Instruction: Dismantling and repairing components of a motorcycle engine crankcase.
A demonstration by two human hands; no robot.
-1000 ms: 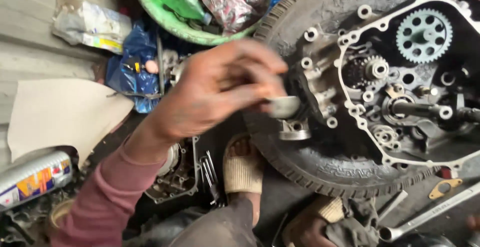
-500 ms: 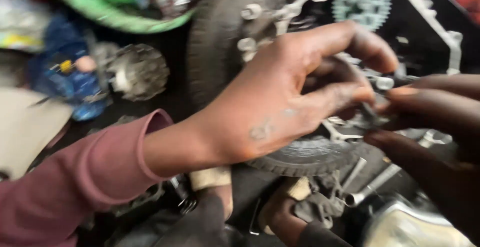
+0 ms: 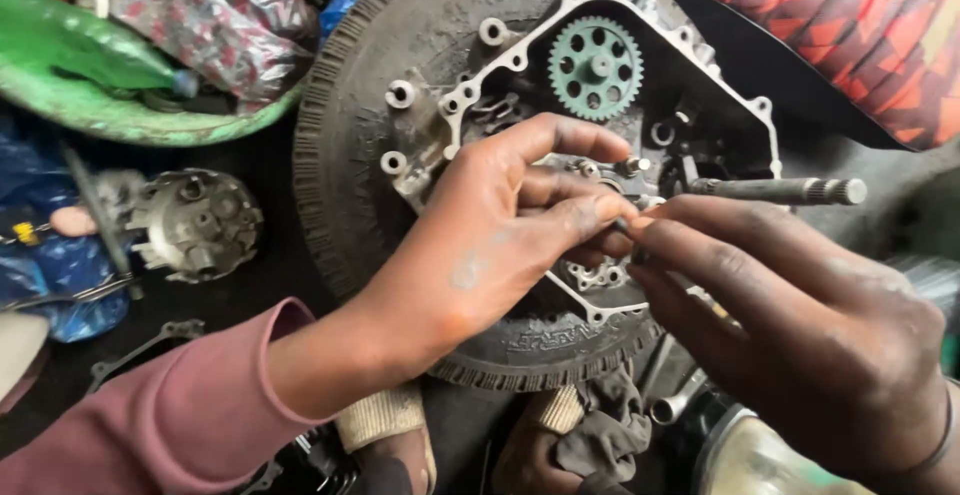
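Observation:
An open engine case (image 3: 520, 55) lies on a black tyre (image 3: 350, 145); a teal toothed gear (image 3: 594, 67) and a steel splined shaft (image 3: 785, 191) show on it. My left hand (image 3: 500, 240), in a pink sleeve, reaches over the case. My right hand (image 3: 800, 325) comes from the lower right. The fingertips of both hands meet over the case's middle around a small dark metal part (image 3: 624, 225), mostly hidden by the fingers. Which hand bears it I cannot tell.
A round grey clutch-like part (image 3: 195, 223) lies to the left on the dark floor. A green basin (image 3: 110, 115) with a green bottle (image 3: 90, 50) stands at the upper left. Blue plastic (image 3: 50, 275), rags (image 3: 590, 425) and a red patterned cloth (image 3: 850, 25) surround the tyre.
The view has steadied and shifted. My left hand carried a small metal piece to the case. My right hand came in from the right and now meets the left fingertips.

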